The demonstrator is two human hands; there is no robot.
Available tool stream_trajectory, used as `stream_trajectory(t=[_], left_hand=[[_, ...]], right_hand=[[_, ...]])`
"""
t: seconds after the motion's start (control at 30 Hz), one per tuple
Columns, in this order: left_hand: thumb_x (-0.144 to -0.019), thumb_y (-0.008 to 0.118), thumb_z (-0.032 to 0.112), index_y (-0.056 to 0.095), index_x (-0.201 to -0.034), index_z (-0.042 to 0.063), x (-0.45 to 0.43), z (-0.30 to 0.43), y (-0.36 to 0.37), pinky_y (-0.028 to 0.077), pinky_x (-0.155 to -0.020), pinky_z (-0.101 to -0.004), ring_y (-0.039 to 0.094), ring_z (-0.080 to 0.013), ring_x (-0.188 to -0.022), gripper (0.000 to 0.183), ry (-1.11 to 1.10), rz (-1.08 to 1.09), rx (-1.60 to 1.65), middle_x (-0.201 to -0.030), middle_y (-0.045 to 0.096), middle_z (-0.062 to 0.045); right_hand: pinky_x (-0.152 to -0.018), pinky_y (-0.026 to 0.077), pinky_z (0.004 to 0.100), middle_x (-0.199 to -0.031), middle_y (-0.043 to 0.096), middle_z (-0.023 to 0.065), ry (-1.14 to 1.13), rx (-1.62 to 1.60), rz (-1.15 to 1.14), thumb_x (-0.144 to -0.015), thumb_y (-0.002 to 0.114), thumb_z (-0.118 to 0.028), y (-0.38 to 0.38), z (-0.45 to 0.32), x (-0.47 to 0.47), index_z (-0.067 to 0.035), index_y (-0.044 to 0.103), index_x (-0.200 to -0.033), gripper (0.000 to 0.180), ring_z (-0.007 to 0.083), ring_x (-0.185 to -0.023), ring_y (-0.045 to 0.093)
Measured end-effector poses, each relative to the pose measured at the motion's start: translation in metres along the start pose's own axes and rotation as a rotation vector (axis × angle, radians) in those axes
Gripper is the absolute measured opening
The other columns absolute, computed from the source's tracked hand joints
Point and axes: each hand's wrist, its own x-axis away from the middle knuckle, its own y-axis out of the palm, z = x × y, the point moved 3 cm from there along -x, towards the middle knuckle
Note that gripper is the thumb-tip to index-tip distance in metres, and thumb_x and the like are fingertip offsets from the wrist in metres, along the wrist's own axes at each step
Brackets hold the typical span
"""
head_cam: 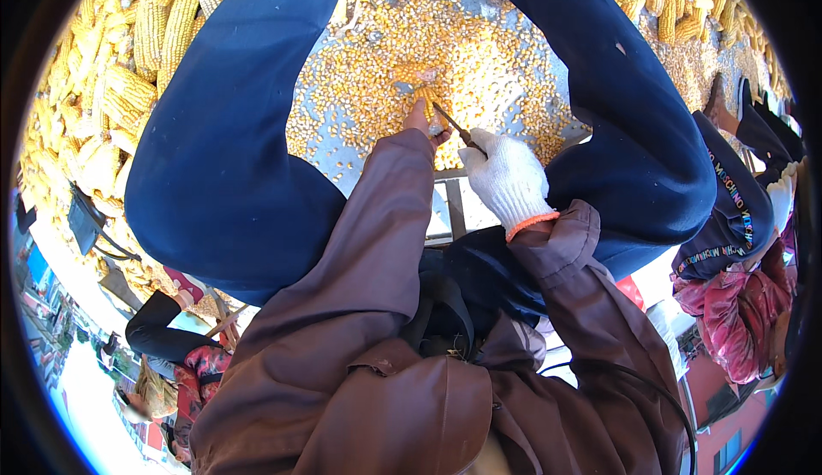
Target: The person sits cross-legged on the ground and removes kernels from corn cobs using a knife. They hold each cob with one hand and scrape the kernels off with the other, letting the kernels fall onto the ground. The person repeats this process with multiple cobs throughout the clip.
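Observation:
My bare left hand (417,119) holds a small ear of corn (426,96) over a spread of loose kernels. A white knit glove with an orange cuff covers my right hand (507,170). It grips a thin pointed metal tool (457,127) with a dark handle, possibly an awl or a screwdriver. The tool's tip meets or lies very close to the ear; the exact contact is too small to tell. Just beyond my left hand, a partly stripped ear (414,74) lies among the loose kernels (379,45).
Heaped ears of corn (164,25) rise on the left, and more ears (681,6) lie at the upper right. A metal frame (454,205) shows between my knees. People sit close by on the right (732,218) and at the lower left (192,359).

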Motion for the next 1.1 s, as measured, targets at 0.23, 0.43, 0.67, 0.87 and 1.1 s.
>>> stream_trajectory(t=[0.23,0.43,0.67,0.87,1.1], left_hand=[[-0.088,0.061,0.04,0.049,-0.117,0.007,0.003,0.003,0.007,0.058,-0.058,-0.0383,0.059,-0.0309,-0.082,0.045,0.011,0.007,-0.047,-0.106,0.054,-0.018],[-0.088,0.061,0.04,0.05,-0.117,0.008,0.013,0.006,0.001,0.058,-0.058,-0.0379,0.059,-0.0308,-0.082,0.045,0.036,0.023,-0.089,-0.105,0.055,-0.017],[-0.088,0.061,0.041,0.051,-0.117,0.008,0.027,0.012,0.0,0.058,-0.059,-0.0373,0.06,-0.0307,-0.081,0.045,0.098,0.079,-0.209,-0.103,0.056,-0.016],[-0.088,0.061,0.041,0.052,-0.116,0.008,0.047,0.005,0.005,0.058,-0.059,-0.0369,0.06,-0.0306,-0.081,0.045,0.088,0.158,-0.338,-0.102,0.057,-0.015],[-0.087,0.058,0.045,0.051,-0.114,0.011,0.011,-0.007,-0.009,0.055,-0.06,-0.0407,0.059,-0.0295,-0.082,0.043,-0.067,0.025,-0.192,-0.097,0.057,-0.012]], right_hand=[[-0.07,0.049,0.0478,-0.081,0.065,0.0223,-0.025,0.012,0.012,-0.085,0.054,-0.031,0.015,0.003,-0.005,-0.011,0.064,-0.103,0.029,0.039,-0.08,0.064],[-0.074,0.05,0.0442,-0.085,0.066,0.021,-0.05,-0.092,0.005,-0.085,0.056,-0.03,0.018,0.01,0.001,-0.01,0.063,-0.113,0.036,0.0379,-0.083,0.064],[-0.073,0.048,0.0477,-0.085,0.064,0.0241,-0.066,-0.128,0.045,-0.087,0.053,-0.033,0.041,-0.016,-0.03,-0.005,0.063,-0.104,0.034,0.0422,-0.083,0.062],[-0.081,0.049,0.0426,-0.1,0.066,0.0208,0.031,-0.101,0.012,-0.087,0.055,-0.034,0.015,0.006,-0.011,-0.008,0.061,-0.118,0.041,0.0377,-0.095,0.063],[-0.08,0.05,0.0373,-0.097,0.068,0.0168,0.035,-0.24,0.167,-0.085,0.059,-0.031,-0.012,0.019,0.025,-0.008,0.061,-0.119,0.042,0.0334,-0.091,0.065]])
